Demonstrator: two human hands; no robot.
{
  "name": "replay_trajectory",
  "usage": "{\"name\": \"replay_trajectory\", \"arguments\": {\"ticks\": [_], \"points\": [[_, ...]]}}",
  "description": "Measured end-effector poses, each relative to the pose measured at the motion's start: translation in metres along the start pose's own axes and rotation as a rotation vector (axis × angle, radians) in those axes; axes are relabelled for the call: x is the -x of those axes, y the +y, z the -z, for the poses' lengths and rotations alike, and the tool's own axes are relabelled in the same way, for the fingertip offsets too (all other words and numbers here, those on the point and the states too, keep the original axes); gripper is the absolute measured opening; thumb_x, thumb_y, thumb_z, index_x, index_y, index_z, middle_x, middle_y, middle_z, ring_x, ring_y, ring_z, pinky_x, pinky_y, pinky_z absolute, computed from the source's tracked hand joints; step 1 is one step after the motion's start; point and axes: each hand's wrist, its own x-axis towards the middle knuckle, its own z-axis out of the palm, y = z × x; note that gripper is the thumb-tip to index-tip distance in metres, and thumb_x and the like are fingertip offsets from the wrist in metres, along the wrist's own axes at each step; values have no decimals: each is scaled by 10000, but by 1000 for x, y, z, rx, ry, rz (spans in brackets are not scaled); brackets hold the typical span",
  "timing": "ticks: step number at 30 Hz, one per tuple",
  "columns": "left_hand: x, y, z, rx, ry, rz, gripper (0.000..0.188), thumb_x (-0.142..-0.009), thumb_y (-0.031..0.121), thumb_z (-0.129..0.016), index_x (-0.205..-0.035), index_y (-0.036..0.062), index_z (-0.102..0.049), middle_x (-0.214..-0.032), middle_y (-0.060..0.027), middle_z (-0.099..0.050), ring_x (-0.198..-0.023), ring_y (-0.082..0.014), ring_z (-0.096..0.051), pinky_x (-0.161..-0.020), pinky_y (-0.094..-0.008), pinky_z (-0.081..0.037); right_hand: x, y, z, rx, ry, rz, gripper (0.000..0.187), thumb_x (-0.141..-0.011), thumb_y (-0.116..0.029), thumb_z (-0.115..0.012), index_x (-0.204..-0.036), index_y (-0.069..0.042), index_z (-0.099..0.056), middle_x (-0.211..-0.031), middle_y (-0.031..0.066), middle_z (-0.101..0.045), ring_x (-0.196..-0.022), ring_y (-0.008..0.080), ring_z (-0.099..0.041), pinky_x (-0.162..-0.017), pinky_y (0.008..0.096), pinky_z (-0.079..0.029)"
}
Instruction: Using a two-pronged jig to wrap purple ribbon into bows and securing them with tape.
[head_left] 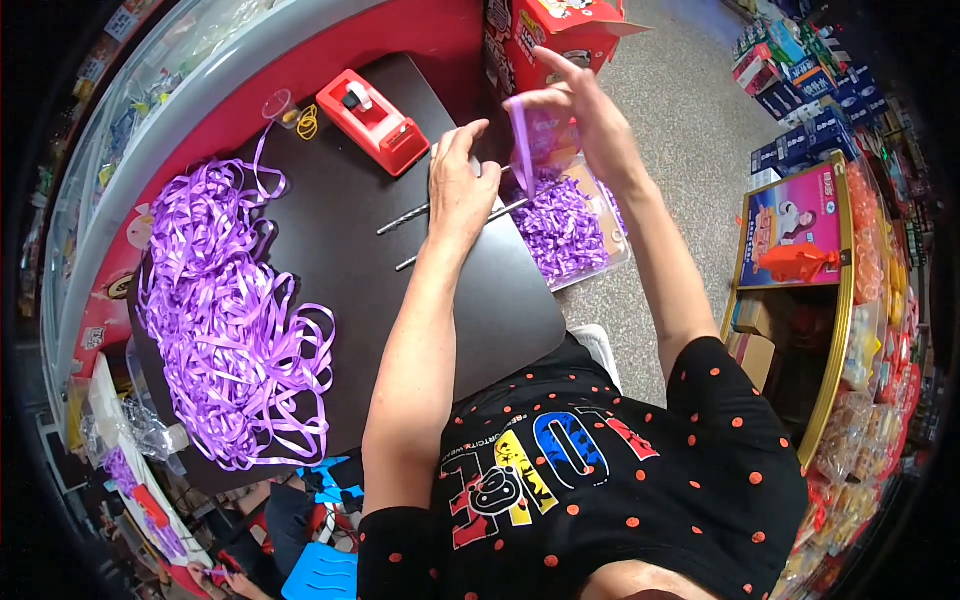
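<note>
My left hand (462, 190) is over the dark table's right edge, fingers bent above two thin metal rods (405, 220). The upper rod has a twisted surface and passes under the hand; whatever the fingertips grip is hidden. Raised to the right, my right hand (598, 125) has its upper fingers stretched out. A strip of purple ribbon (521, 145) runs from its fingers down to the lower rod's tip. Below lies a clear bin with a heap of short purple ribbon pieces (562, 228). A large tangled pile of purple ribbon (230, 320) covers the table's left side.
A red tape dispenser (375, 122) stands at the table's far end, beside yellow rubber bands (308, 122) and a clear cup (281, 107). A red box (550, 40) stands beyond. Stocked shelves line the right. Lower left, another person's hand (240, 583) is near a blue stool (322, 572).
</note>
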Motion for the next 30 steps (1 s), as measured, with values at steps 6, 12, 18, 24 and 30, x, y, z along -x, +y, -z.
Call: {"name": "replay_trajectory", "arguments": {"ticks": [6, 12, 18, 24, 30], "points": [[-2, -2, 0, 21, 94, 65, 450, -713, -29, -516, -1157, 22, -564, -1084, -153, -590, -1049, -300, -563, -945, -393, -422, -36, 72, 9, 63, -53, -179, 677, -989, -537, -213, -1455, -48, -260, -1064, 106, -676, -1156, 171, -527, -1140, 403, -89], [-3, -2, -1, -16, 49, 116, 477, -734, -22, -514, -1206, 36, -545, -1132, -121, -601, -1109, -257, -545, -1003, -364, -394, -29, 115, 19, 93, 1, -256, 697, -977, -565, -222, -1463, -66, -254, -1026, 94, -691, -1157, 174, -526, -1137, 417, -104], [-1, -6, 1, -4, 95, 70, 478, -705, -59, -491, -1175, 13, -539, -1069, -142, -607, -1058, -291, -564, -949, -396, -410, 10, 105, 8, 213, -75, -421, 635, -980, -557, -249, -1473, -156, -274, -1013, 64, -685, -952, 159, -604, -907, 305, -424], [-2, -5, -1, 329, 188, 101, 391, -751, -90, -449, -1103, 16, -584, -997, -107, -634, -931, -215, -621, -822, -325, -485, 104, 95, -13, 261, 160, -123, 450, -1007, -368, -344, -1233, -25, -528, -1011, 94, -636, -1005, 166, -577, -931, 315, -406], [4, 44, 8, 810, 49, 350, 200, -782, -81, -424, -875, 1, -582, -815, -48, -605, -715, -119, -577, -676, -221, -480, 119, 52, -35, 172, 323, -174, 347, -1006, -300, -395, -1027, -4, -575, -970, 85, -643, -949, 178, -592, -875, 304, -429]]}}
